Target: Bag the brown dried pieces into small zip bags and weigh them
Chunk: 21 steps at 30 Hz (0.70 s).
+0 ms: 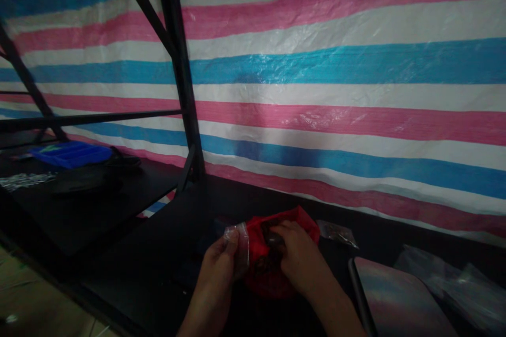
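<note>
At the lower centre, the left hand's (pixel 216 266) grip pinches a clear bag (pixel 242 255); whether it holds anything is unclear. Just right of it, the right hand (pixel 295 254) has its fingers among dark pieces (pixel 273 238) in a red bag (pixel 303 222); whether that grip clasps one, I cannot tell. Dark pieces remain there, so work seems unfinished. Farther right on the bench (pixel 233 195), one filled packet (pixel 338 234) looks done; loose clear plastic (pixel 454 284) lies at lower right.
</note>
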Each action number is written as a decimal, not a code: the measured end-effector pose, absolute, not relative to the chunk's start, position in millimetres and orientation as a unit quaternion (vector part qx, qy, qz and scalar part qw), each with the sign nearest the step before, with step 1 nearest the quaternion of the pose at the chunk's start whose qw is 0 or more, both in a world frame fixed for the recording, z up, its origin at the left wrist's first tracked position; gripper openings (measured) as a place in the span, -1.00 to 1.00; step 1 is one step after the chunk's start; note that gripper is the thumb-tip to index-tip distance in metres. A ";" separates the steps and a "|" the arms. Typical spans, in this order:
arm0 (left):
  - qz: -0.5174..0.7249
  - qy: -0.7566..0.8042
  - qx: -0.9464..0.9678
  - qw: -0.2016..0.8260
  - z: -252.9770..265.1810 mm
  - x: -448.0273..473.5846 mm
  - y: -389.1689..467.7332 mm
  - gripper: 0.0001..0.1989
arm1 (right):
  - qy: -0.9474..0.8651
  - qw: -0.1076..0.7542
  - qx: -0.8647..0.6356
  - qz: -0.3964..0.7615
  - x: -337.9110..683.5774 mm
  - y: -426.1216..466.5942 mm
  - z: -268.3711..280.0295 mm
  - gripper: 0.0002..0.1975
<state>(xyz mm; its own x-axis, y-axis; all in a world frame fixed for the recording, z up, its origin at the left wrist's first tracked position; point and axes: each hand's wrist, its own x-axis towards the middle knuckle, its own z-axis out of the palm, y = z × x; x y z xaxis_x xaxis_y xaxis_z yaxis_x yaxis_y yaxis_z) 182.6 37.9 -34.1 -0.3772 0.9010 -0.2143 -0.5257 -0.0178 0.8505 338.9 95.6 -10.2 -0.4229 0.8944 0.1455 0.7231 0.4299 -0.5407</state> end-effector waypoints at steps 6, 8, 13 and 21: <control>0.687 0.438 0.147 0.561 -35.7 175.2 39.6 -0.83 | -0.803 0.246 -0.455 0.295 347.2 91.3 -9.4 -0.40; 0.681 0.442 0.129 0.569 -35.0 174.6 41.2 -0.81 | -0.795 0.250 -0.449 0.323 347.5 90.7 -8.5 -0.44; 0.681 0.446 0.080 0.576 -21.1 175.8 41.6 -0.83 | -0.768 0.265 -0.462 0.357 343.4 91.4 -10.6 -0.49; 0.667 0.450 0.072 0.589 3.9 171.8 26.2 -0.71 | -0.759 0.235 -0.530 0.296 361.9 93.7 -2.3 -0.50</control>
